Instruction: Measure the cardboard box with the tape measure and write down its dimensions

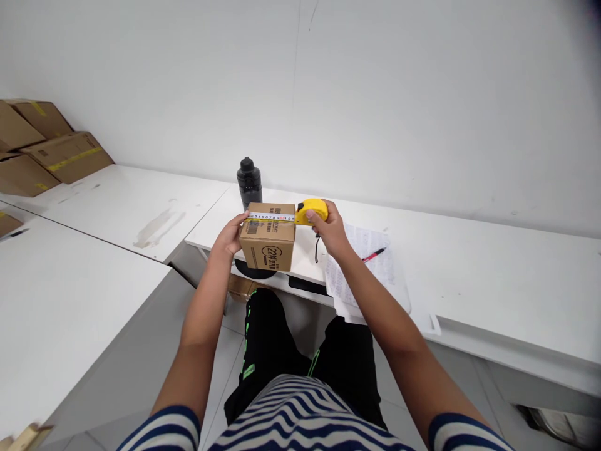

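Observation:
A small brown cardboard box [268,245] stands at the front edge of the white table [469,263]. A tape blade [271,217] lies stretched across the box's top edge. My left hand [231,235] grips the box's left side, thumb pressing the blade's end at the top corner. My right hand [330,227] is closed round the yellow tape measure case [310,211] just right of the box.
A black bottle [249,181] stands behind the box. Printed paper sheets [370,263] with a red pen [374,254] lie right of my hand. More cardboard boxes [42,150] are stacked at far left on another white table [117,200].

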Demonstrator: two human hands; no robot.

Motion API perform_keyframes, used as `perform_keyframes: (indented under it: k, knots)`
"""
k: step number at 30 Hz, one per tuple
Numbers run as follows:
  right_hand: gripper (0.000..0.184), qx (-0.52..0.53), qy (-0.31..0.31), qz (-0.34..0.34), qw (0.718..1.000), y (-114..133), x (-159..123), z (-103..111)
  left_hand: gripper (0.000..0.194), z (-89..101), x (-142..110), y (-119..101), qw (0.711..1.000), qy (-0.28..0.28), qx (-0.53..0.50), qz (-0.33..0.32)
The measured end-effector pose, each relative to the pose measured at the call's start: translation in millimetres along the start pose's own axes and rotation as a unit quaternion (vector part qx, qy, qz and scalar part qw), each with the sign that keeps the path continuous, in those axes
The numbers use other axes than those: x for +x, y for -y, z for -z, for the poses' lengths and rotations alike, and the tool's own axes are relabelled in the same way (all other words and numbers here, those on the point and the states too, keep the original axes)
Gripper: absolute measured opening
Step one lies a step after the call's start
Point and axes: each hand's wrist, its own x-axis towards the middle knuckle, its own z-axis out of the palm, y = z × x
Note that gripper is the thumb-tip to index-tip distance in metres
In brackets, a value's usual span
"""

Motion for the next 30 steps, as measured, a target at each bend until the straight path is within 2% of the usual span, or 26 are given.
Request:
perform_keyframes:
  k: [13,19,26,28,30]
  knots:
    - [0.052,0.008,0.004,0.004,1.000,-1.0,-0.2,0.5,0.033,3.3,1.0,0.3,1.000,0.007,0.001,-0.006]
    - [0.052,0.006,0.001,0.010,1.000,-1.2,0.0,-0.3,0.032,2.5,-3.5,-2.7,1.000,0.016,0.004,0.016]
    - [0.051,0.013,-0.004,0.010,1.000,-4.2,1.3,1.0,0.031,4.2,-2.6,-0.9,0.999,0.010,0.030,0.002]
    - [0.051,0.010,-0.004,0.012,1.000,-5.0,1.2,1.1,0.033,3.9,-2.6,-0.2,0.998,0.001,0.056,-0.006]
    - [0.051,0.004,-0.002,0.014,1.000,-4.8,0.9,1.0,0.034,3.5,-3.8,-0.2,0.993,-0.039,0.106,-0.045]
